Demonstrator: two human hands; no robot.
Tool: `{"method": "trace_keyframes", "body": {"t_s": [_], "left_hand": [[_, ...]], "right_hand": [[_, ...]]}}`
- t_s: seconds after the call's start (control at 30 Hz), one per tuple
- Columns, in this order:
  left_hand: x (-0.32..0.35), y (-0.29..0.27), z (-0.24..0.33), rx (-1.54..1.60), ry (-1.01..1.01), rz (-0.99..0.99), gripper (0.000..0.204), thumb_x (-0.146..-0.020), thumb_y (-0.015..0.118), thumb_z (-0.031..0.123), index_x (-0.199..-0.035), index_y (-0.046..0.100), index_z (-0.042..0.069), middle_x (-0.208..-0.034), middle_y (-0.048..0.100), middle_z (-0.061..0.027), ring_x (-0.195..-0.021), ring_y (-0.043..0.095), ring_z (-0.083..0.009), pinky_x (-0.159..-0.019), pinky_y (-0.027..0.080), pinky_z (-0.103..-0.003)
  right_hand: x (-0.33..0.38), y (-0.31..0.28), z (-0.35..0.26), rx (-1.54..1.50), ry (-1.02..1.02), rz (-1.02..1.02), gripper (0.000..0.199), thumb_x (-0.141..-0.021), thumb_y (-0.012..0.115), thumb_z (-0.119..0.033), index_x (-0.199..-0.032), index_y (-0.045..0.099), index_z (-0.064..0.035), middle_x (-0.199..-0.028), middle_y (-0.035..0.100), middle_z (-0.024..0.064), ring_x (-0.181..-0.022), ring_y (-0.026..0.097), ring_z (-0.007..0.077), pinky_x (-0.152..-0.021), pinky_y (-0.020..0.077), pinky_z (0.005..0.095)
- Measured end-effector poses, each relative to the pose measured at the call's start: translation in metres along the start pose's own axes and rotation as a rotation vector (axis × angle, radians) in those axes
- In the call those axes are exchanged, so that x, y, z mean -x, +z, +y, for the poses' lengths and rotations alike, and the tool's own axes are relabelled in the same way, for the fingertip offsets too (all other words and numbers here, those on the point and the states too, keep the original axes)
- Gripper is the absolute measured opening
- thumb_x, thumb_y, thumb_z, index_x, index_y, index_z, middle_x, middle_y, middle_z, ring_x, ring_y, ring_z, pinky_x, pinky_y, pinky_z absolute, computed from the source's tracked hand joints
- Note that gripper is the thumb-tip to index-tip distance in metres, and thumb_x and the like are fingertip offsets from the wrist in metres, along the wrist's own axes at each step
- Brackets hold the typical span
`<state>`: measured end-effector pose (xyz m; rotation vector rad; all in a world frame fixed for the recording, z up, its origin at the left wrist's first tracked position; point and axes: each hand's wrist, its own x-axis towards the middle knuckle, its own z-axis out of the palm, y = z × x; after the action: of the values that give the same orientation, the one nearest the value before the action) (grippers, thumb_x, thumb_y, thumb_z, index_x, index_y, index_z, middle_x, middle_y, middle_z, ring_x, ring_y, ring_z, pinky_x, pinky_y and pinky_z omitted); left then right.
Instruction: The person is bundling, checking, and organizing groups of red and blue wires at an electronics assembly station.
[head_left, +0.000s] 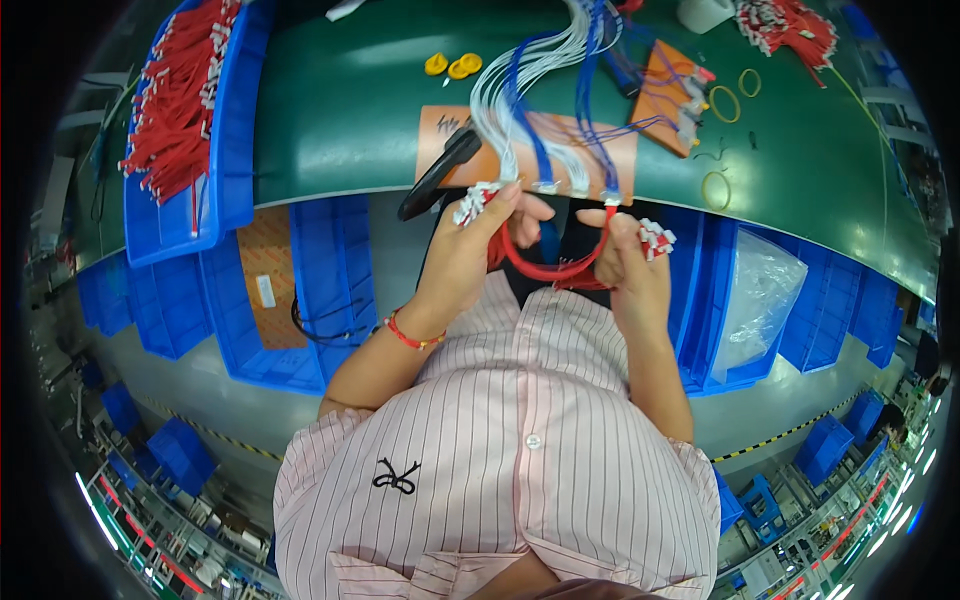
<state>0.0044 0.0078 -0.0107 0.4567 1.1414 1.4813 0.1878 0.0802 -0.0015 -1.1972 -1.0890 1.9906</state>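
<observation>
A bundle of red wires (548, 270) with white plug ends hangs in a loop between my two hands, close to the bench edge. My left hand (478, 245) is closed round one end, and a cluster of white connectors (474, 205) sticks out by the thumb. The other end is gripped in my right hand (634, 262), with more white connectors (656, 240) beyond its fingers. One red wire rises from the right hand to a white socket (612, 200) at the orange board's (625, 160) near edge. White wires (488, 100) and blue wires (515, 75) run to sockets along that edge.
A black-handled tool (440, 172) lies across the board's left end. Yellow caps (458, 68), an orange block (665, 95) and yellow rings (724, 104) are on the green bench (340, 110). A blue bin (232, 130) of red wires stands left; more blue bins (700, 290) sit below.
</observation>
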Motion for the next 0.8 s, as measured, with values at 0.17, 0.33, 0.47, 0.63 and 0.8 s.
{"method": "trace_keyframes", "body": {"t_s": [0.17,0.33,0.47,0.63,0.8], "left_hand": [[0.002,-0.005,0.006,0.263,-0.229,-0.039,0.039,-0.104,0.050,0.029,-0.087,0.065,-0.003,-0.057,0.038,0.0048,-0.047,0.032,-0.0050,-0.045,0.027,-0.024],[0.019,-0.002,0.008,-0.001,-0.123,-0.099,0.045,-0.104,0.049,0.028,-0.075,0.063,-0.003,-0.052,0.036,0.0063,-0.046,0.029,-0.0036,-0.045,0.024,-0.024],[0.030,0.009,0.019,-0.289,0.010,-0.172,0.028,-0.101,0.057,0.020,-0.094,0.069,-0.004,-0.065,0.055,0.0023,-0.059,0.046,-0.0032,-0.053,0.037,-0.021],[0.036,0.019,0.015,-0.455,0.126,-0.278,0.019,-0.095,0.064,0.008,-0.111,0.071,0.000,-0.089,0.071,-0.0033,-0.075,0.058,-0.0046,-0.065,0.048,-0.021],[0.043,0.017,0.024,-0.465,0.170,-0.235,0.019,-0.093,0.065,0.004,-0.110,0.071,-0.001,-0.091,0.072,-0.0051,-0.078,0.061,-0.0050,-0.068,0.050,-0.022]], "right_hand": [[-0.013,0.000,0.008,-0.047,-0.051,-0.039,0.032,-0.100,0.058,-0.028,-0.103,0.072,0.0005,-0.059,0.036,-0.0113,-0.050,0.027,0.0010,-0.046,0.0191,0.0224],[0.001,-0.007,-0.004,0.130,-0.072,-0.087,0.025,-0.097,0.062,-0.024,-0.096,0.075,-0.0025,-0.061,0.048,-0.0074,-0.054,0.036,0.0017,-0.049,0.0252,0.0209],[0.015,-0.004,0.003,0.352,-0.264,-0.126,0.024,-0.095,0.062,-0.012,-0.117,0.064,-0.0025,-0.072,0.054,-0.0010,-0.065,0.049,0.0083,-0.062,0.0429,0.0261],[0.022,0.015,-0.003,0.604,-0.384,-0.282,0.072,-0.082,0.066,-0.002,-0.146,0.036,-0.0100,-0.076,0.055,0.0083,-0.068,0.059,0.0222,-0.067,0.0479,0.0328],[0.016,0.024,-0.006,0.663,-0.305,-0.383,0.082,-0.076,0.066,0.000,-0.149,0.032,-0.0146,-0.102,0.065,0.0177,-0.092,0.067,0.0377,-0.078,0.0524,0.0393]]}}
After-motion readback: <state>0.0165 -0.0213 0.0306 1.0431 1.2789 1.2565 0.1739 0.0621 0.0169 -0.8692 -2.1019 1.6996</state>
